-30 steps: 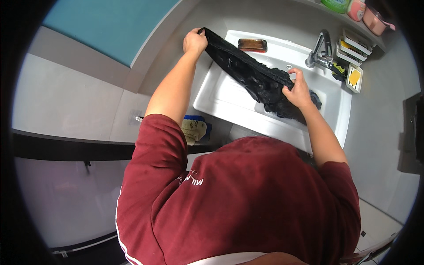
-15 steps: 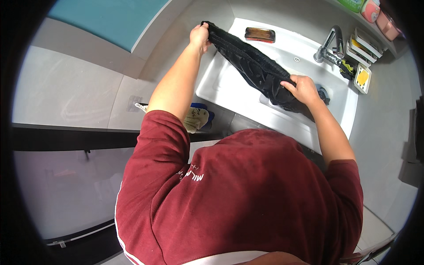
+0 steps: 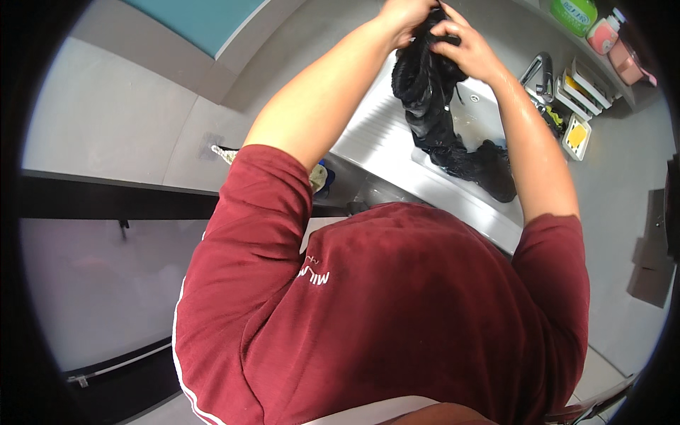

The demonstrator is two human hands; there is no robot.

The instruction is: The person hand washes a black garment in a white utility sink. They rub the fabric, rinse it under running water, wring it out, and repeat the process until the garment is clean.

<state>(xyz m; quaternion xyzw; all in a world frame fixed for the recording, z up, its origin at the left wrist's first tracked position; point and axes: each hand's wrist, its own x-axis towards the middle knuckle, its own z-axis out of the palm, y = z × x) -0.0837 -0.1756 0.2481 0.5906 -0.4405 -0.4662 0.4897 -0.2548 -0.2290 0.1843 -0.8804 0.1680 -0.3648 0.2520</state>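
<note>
A wet black garment, bunched lengthwise, hangs from both my hands at the top of the view. My left hand is closed on its upper end. Right beside it, my right hand grips the same end, fingers bent round the cloth. The garment's lower part trails over the white sink and lies in a dark heap by the basin, near my right forearm. Some cloudy water shows in the basin. Just what my fingertips pinch is partly hidden by the cloth.
A chrome faucet stands at the sink's back right. Beside it are stacked white trays and a soap dish with a yellow bar. A shelf above holds a green bottle and a pink bottle.
My hands have come together at the top, the left moving right and the right moving up. The garment, stretched between them before, now hangs down. The brush is out of sight.
</note>
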